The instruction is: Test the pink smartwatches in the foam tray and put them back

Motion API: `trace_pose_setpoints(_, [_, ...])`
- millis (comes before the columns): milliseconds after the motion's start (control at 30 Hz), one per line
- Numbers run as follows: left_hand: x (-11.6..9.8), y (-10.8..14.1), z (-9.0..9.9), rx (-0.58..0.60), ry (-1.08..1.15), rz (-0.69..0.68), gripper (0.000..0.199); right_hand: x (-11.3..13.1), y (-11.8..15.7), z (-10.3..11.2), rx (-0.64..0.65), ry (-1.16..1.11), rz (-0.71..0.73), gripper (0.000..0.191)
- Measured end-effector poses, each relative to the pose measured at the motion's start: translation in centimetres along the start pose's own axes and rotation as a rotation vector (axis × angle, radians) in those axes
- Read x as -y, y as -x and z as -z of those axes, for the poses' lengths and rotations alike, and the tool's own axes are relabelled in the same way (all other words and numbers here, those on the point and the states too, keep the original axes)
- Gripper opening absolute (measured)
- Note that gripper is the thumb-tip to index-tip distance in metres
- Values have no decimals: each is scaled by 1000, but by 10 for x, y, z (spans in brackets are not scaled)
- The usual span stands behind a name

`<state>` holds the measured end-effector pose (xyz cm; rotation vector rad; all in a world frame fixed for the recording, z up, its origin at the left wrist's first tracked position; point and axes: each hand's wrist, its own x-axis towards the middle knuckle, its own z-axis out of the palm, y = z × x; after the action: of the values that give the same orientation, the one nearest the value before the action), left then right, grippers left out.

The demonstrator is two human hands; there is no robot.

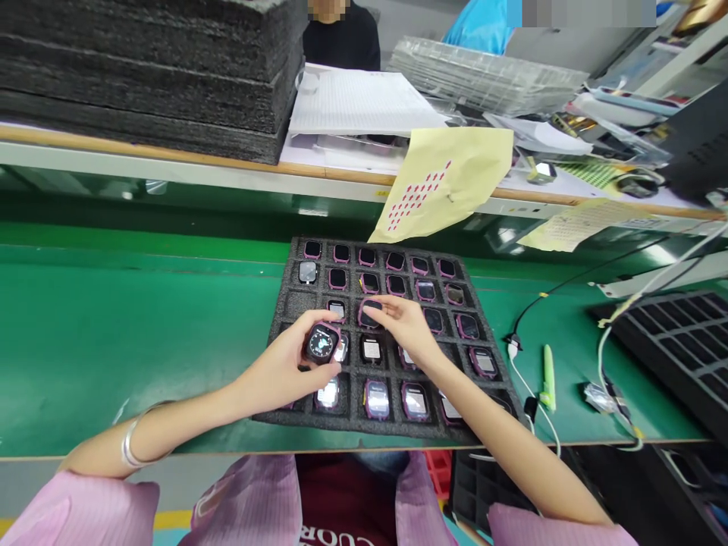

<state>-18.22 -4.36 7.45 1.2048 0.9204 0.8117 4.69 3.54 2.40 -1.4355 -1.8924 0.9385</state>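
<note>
The left hand (pixel 301 356)'s fingers clamp a lit watch (pixel 322 343) at the foam tray (pixel 359 428)'s 9 o'clock; an edge-only grip could slip. The right hand (pixel 410 327)'s fingers touch a dark watch (pixel 371 314), toward 11 o'clock; cannot tell whether they grip.

A lit round-dial watch face (pixel 322 343) in a dark, rounded-square case is held in the left hand (pixel 290 368), screen up, above the tray. A dark-screened watch face (pixel 371 314) with a purplish rim is touched by the fingers of the right hand (pixel 410 327); around it, similar faces are seated in the black foam tray (pixel 300 304), some film-covered or labelled.
</note>
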Motion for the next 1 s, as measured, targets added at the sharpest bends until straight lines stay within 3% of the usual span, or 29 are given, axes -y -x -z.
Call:
trace_pose_setpoints(67, [2, 2, 0, -27, -89, -24, 49, 11, 13, 10, 5, -176, -1, 29])
trace_pose_setpoints(167, [4, 2, -1, -45, -182, -39, 47, 31, 35, 16, 81, -680, -91, 19])
trace_pose_setpoints(233, [5, 0, -2, -64, -222, -61, 43, 41, 46, 11, 149, -975, -198, 18])
trace_pose_setpoints(300, [7, -1, -4, -87, -245, -84, 38, 46, 54, 2, 202, -1088, -284, 23])
trace_pose_setpoints(500, [11, -3, -8, -88, -169, -43, 32, 46, 66, -10, 287, -1180, -337, 47])
trace_pose_setpoints(1000, [10, -1, -13, -61, -160, 22, 32, 41, 73, -19, 211, -1190, -210, 40])
